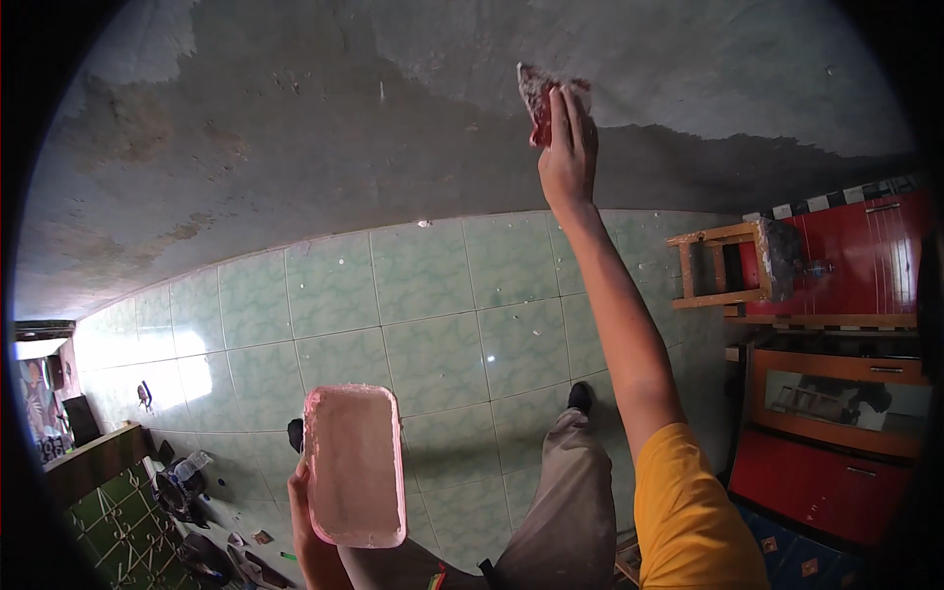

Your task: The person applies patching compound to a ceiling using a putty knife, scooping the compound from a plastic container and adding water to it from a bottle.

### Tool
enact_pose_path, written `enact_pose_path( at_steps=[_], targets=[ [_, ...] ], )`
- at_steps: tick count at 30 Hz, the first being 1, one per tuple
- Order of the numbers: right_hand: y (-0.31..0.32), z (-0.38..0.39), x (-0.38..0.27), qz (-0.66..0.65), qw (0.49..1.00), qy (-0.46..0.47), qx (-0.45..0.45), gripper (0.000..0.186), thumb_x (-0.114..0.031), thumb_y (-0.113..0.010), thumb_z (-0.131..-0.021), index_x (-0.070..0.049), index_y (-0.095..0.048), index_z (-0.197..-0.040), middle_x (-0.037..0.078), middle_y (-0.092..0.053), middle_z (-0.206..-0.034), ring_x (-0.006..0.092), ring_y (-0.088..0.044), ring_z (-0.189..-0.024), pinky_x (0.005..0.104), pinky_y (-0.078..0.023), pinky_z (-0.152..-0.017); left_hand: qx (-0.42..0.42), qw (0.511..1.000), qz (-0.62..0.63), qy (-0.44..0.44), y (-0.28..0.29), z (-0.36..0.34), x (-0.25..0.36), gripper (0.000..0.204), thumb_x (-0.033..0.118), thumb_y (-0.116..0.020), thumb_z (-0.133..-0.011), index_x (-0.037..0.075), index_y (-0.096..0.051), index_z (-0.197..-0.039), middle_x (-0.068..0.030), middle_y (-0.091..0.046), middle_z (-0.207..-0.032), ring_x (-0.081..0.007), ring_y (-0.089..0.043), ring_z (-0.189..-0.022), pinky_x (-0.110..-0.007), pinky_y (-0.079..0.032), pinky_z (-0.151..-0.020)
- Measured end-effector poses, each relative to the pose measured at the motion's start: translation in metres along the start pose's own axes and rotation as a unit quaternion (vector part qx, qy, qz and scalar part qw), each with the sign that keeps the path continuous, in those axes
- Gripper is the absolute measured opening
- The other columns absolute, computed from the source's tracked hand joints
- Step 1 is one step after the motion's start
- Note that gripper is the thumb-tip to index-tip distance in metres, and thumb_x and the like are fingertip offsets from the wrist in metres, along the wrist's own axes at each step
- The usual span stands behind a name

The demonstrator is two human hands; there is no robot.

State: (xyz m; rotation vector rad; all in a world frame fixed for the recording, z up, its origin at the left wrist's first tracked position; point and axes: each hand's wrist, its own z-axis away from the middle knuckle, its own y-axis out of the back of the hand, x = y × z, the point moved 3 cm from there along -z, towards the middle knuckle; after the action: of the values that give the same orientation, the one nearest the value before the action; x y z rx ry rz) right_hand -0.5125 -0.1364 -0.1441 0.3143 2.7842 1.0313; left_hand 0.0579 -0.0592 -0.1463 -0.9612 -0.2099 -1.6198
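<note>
Yellow sleeve (pixel 688 511) sits nearest my camera, and from it the bare forearm (pixel 629 329) reaches up to the right hand (pixel 568 162). That hand has its fingers laid nearly straight over a crumpled red piece (pixel 543 100), crusted whitish, and holds it against the grey wall (pixel 295 118) — near the ragged edge where lighter grey meets darker. Lower down, I have the left hand (pixel 299 487) holding the left side of a pink tub (pixel 401 462), pale within; its fingers seem curled underneath, though the tub hides most of them from me. Past the tub spreads the green tiled floor (pixel 433 265), dotted with white crumbs (pixel 424 223) — and at far right I see a wooden stool (pixel 723 236) near a red cabinet (pixel 855 246).
</note>
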Motion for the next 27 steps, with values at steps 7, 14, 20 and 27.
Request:
enact_pose_path(
  at_steps=[7,14,20,27],
  targets=[
    [-0.095,0.099,0.043,0.053,0.991,0.01,-0.121,0.066,0.001,-0.049,-0.095,-0.003,-0.032,-0.159,0.018,-0.037,-0.162,0.0387,-0.038,-0.148,0.0489,-0.034,-0.12,0.024,0.996,-0.086,-0.004,0.003,-0.029,-0.034,0.063,0.047,-0.045,-0.103,0.003,-0.049,-0.148,-0.0125,-0.06,-0.14,-0.027,-0.062,-0.121,-0.041,-0.053,-0.101],
    [-0.063,0.079,0.037,-0.015,0.998,0.009,-0.062,0.067,0.009,-0.056,-0.088,0.0,-0.043,-0.153,0.018,-0.047,-0.156,0.0379,-0.049,-0.14,0.0503,-0.041,-0.113,0.059,0.998,0.003,-0.012,0.005,-0.016,-0.036,0.065,0.05,-0.05,-0.101,0.003,-0.05,-0.147,-0.0116,-0.061,-0.137,-0.0268,-0.062,-0.121,-0.043,-0.052,-0.102],
    [-0.074,0.064,0.061,0.058,0.997,0.04,-0.037,0.061,0.002,-0.048,-0.095,-0.004,-0.041,-0.155,0.015,-0.044,-0.159,0.0355,-0.043,-0.146,0.05,-0.037,-0.117,0.028,0.999,-0.027,0.0,-0.019,-0.04,-0.028,0.069,0.055,-0.05,-0.101,0.004,-0.048,-0.148,-0.0127,-0.058,-0.141,-0.0283,-0.06,-0.125,-0.045,-0.051,-0.104],
    [-0.054,0.098,0.086,-0.008,0.997,0.025,-0.078,0.067,0.008,-0.055,-0.089,-0.005,-0.044,-0.154,0.013,-0.046,-0.158,0.0334,-0.049,-0.141,0.0508,-0.04,-0.114,0.021,1.0,-0.005,-0.019,-0.025,-0.034,-0.021,0.071,0.056,-0.051,-0.1,0.004,-0.046,-0.149,-0.0142,-0.058,-0.142,-0.0284,-0.06,-0.125,-0.046,-0.052,-0.104]
  ],
)
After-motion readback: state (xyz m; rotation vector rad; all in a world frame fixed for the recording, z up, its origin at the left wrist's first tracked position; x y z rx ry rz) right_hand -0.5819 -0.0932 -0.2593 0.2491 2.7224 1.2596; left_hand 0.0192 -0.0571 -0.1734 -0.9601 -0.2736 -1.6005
